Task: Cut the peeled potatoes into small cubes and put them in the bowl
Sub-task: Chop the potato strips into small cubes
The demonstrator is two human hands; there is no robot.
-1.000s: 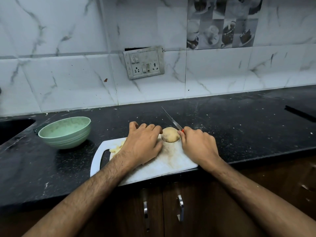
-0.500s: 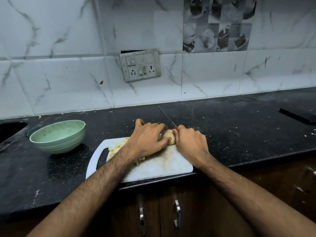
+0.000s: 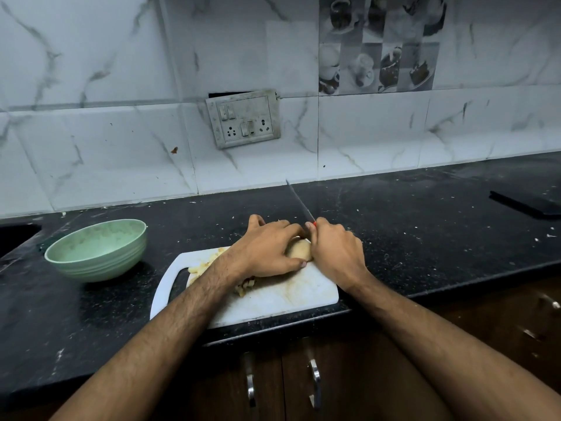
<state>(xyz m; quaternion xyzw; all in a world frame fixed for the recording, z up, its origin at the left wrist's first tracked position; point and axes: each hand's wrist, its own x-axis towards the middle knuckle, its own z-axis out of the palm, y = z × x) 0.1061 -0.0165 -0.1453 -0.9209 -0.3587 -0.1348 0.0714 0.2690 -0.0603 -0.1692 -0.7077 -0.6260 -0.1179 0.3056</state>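
Note:
A peeled potato (image 3: 300,250) lies on the white cutting board (image 3: 285,296) near the counter's front edge. My left hand (image 3: 267,249) grips the potato from the left, thumb at its front. My right hand (image 3: 335,253) holds a knife (image 3: 299,203) by its red handle, just right of the potato; the blade points up and away toward the wall. Cut potato pieces (image 3: 202,265) lie on the board's left part, partly hidden under my left forearm. The pale green bowl (image 3: 97,249) stands on the counter to the left of the board; its inside looks bare.
The black stone counter (image 3: 425,238) is speckled with crumbs. A dark flat object (image 3: 525,205) lies at the far right. A sink opening (image 3: 15,235) is at the far left. A switch-and-socket plate (image 3: 243,118) hangs on the tiled wall. Cabinet doors with handles (image 3: 315,378) sit below.
My left hand has slid right from the board and closed round the potato. My right hand with the knife has drawn in against the potato's right side.

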